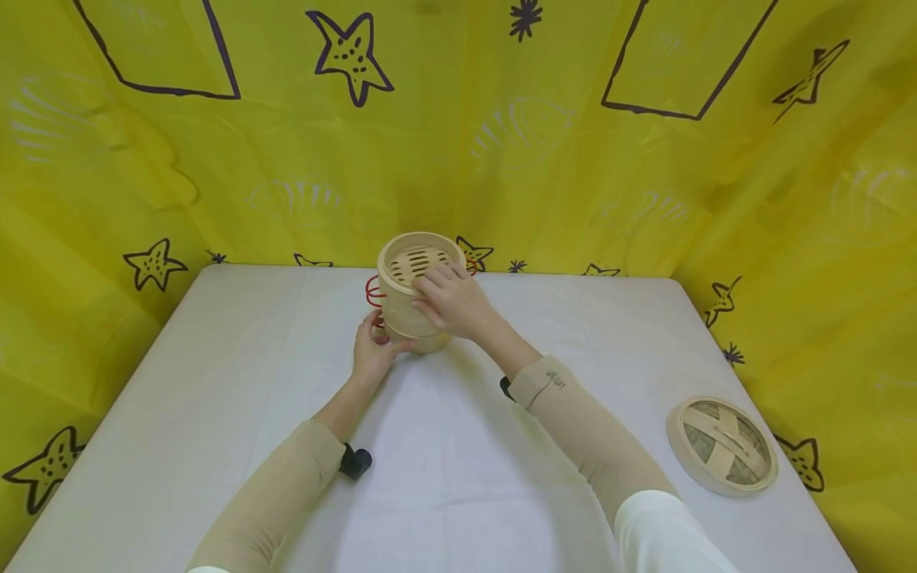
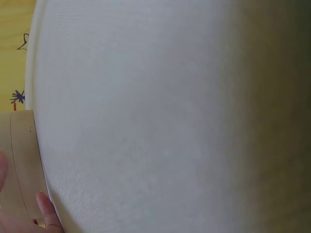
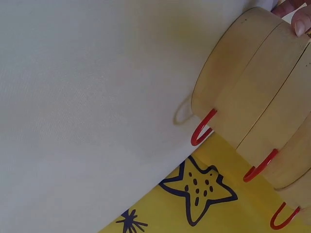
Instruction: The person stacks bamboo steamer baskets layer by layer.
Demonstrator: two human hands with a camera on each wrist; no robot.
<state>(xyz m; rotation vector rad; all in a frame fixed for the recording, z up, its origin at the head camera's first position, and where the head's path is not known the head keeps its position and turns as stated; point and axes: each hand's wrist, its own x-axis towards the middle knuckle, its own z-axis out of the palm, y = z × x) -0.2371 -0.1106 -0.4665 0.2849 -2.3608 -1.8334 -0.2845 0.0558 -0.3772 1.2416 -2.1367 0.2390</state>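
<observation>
A stack of round bamboo steamer baskets (image 1: 408, 298) with red loop handles stands at the table's back edge, its top tier uncovered and showing a slotted floor. My left hand (image 1: 372, 354) grips the lower left side, thumb across the front near the base. On the top tier's front right, my right hand (image 1: 454, 301) pinches the rim, fingers over it and thumb outside. The left wrist view shows part of the stack (image 2: 22, 165) beside a thumb (image 2: 47, 209). In the right wrist view the tiers (image 3: 252, 73) appear stacked together; fingertips touch the lower ones.
A round woven bamboo lid (image 1: 722, 446) lies near the right edge of the white-covered table (image 1: 444, 493). Yellow curtains (image 1: 430, 143) with starfish and shell drawings hang behind the table and along both sides, close behind the stack.
</observation>
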